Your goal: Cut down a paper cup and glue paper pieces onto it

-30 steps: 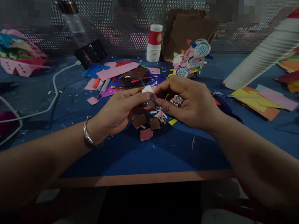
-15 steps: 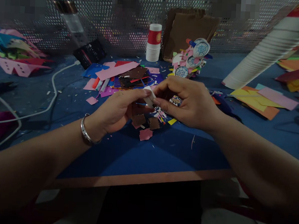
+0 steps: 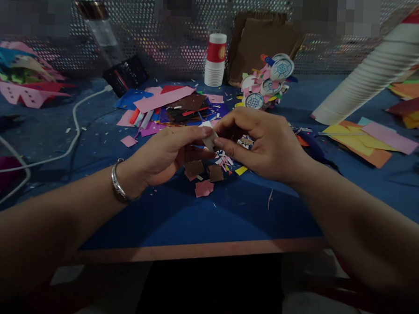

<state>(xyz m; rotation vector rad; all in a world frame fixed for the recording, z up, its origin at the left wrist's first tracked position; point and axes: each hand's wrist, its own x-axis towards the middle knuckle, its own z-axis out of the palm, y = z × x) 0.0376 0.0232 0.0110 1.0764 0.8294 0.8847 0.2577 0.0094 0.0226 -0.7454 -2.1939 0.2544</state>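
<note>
A small white piece, seemingly paper (image 3: 209,139), is pinched between my two hands above the middle of the table. My left hand (image 3: 171,152) grips its left side, thumb on top and fingers beneath. From the right, the thumb and index finger of my right hand (image 3: 266,143) close on its other side. Below them lie brown cardboard bits (image 3: 215,173), a torn pink paper scrap (image 3: 204,189) and many tiny clippings (image 3: 225,161). Just beyond my hands is a heap of coloured paper (image 3: 184,104). My fingers hide part of the white piece.
A stack of paper cups (image 3: 214,73) stands at the back, beside a paper-covered figure with round discs (image 3: 265,85) and a cardboard sheet (image 3: 260,47). A long cup stack (image 3: 371,72) leans at right. A white cable (image 3: 76,122) and a clear bottle (image 3: 103,34) are at left.
The white piece has tilted slightly between my fingers, and my left wrist has shifted a little. Everything else on the table stays as it was.
</note>
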